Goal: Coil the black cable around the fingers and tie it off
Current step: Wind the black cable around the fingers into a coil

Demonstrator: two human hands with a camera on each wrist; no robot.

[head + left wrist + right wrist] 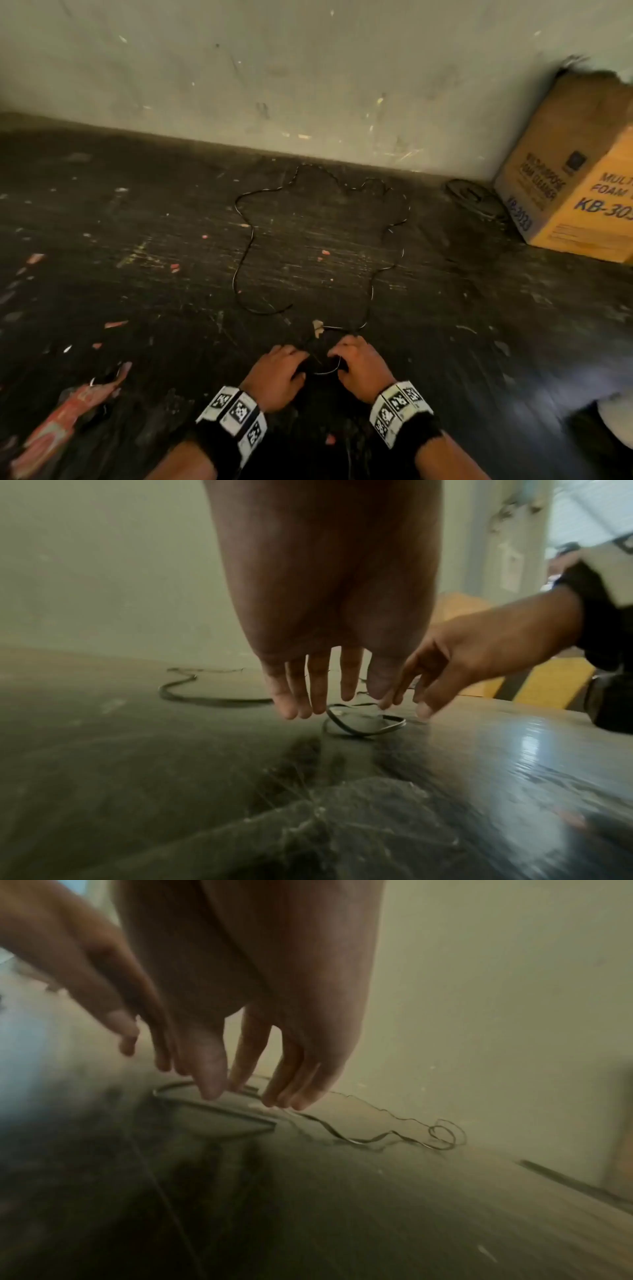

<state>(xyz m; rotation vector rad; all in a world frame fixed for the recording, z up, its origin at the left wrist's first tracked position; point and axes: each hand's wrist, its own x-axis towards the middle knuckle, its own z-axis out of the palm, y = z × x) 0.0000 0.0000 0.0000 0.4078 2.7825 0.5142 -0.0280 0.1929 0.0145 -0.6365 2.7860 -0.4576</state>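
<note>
A thin black cable (251, 234) lies in a big wavy loop on the dark floor (137, 274), and its near end curls into a small loop (363, 733) between my hands. My left hand (294, 359) hovers just left of that loop with its fingers (318, 696) straight, pointing down and holding nothing. My right hand (346, 356) reaches down on the loop's right side. Its thumb and fingertips (212, 1091) come down at the cable (219, 1110) with straight fingers. The wrist views are blurred.
A yellow cardboard box (575, 192) stands against the wall (308, 85) at the far right, with a dark coil (472, 198) beside it. A red wrapper (68, 418) and small scraps (318, 327) litter the floor.
</note>
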